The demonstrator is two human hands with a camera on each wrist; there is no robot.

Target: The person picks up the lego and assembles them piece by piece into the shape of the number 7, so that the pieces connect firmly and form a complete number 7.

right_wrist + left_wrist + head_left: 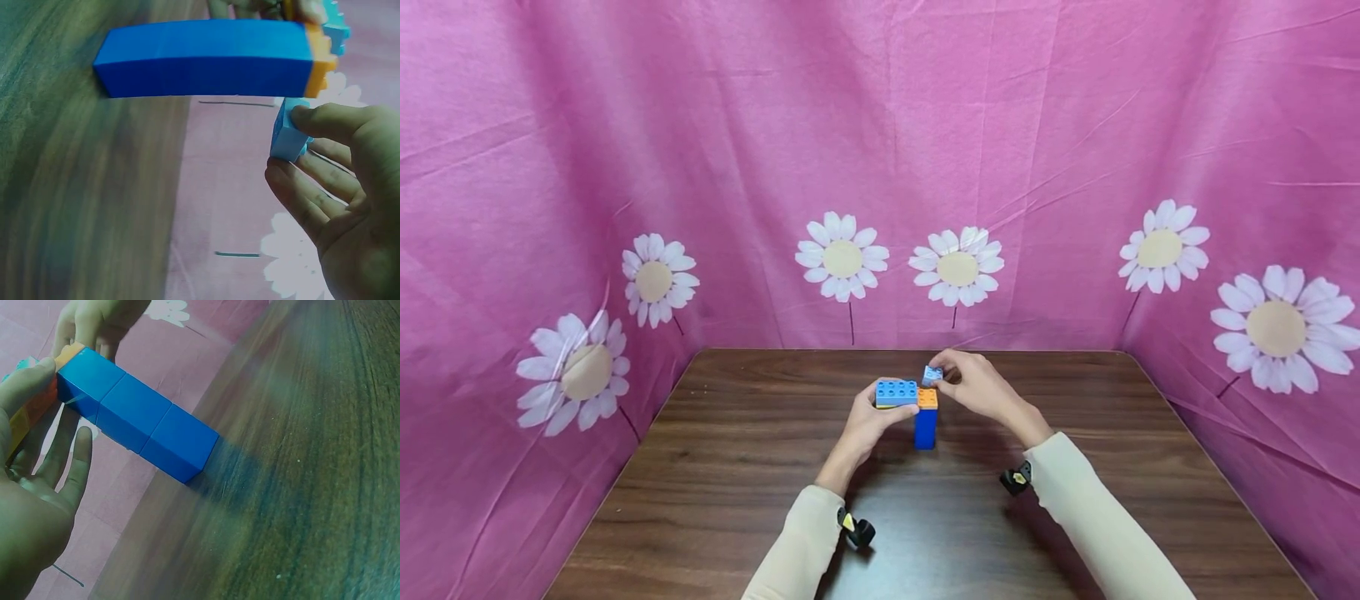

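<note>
A tower of stacked dark blue bricks point(137, 412) stands upright on the table, topped by an orange brick point(927, 398). My left hand point(867, 423) grips a light blue eight-stud brick point(897, 392) at the tower's upper left, thumb along its near side. Yellow and orange pieces show under that brick in the left wrist view; how they join the tower is hidden. Between thumb and fingertips my right hand point(981, 385) pinches a small light blue brick point(289, 134). It is held just behind the orange top, apart from it in the head view.
The brown wooden table point(737, 483) spreads around the tower. A pink cloth point(895, 125) printed with white daisies hangs behind and along both sides. Black wrist cameras sit at both cream sleeves point(1093, 508).
</note>
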